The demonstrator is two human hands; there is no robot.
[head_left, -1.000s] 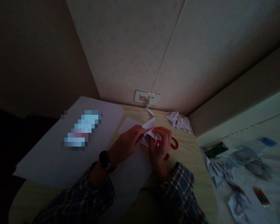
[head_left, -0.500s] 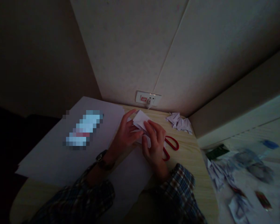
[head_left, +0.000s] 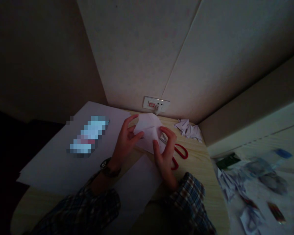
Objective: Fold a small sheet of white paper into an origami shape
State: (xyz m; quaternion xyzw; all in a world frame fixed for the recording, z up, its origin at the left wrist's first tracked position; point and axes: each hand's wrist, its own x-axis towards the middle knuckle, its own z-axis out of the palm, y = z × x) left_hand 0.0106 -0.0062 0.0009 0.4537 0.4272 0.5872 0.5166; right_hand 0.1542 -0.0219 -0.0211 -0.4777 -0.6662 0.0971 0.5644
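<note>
Between my hands is a creased sheet of white paper (head_left: pixel 148 129), partly opened out and held above the table. My left hand (head_left: pixel 127 138) pinches its left edge between thumb and fingers. On the right edge, my right hand (head_left: pixel 165 147) grips the paper the same way. Red-handled scissors (head_left: pixel 181 151) lie just right of my right hand, their blades partly hidden by the hand and paper. Below my hands, another white sheet (head_left: pixel 139 182) rests at the table's near side.
A lit, blurred phone (head_left: pixel 89 135) lies on a stack of large white paper (head_left: pixel 51 163) at left. Folded paper pieces (head_left: pixel 188 129) sit at the back right. Behind is a wall socket (head_left: pixel 156 104) with a plug. Right of the table are more folded papers (head_left: pixel 229 182) and a plastic bottle (head_left: pixel 267 163).
The paper has gone from a small folded piece to a wider, opened sheet. My hands have moved slightly apart, each still on it.
</note>
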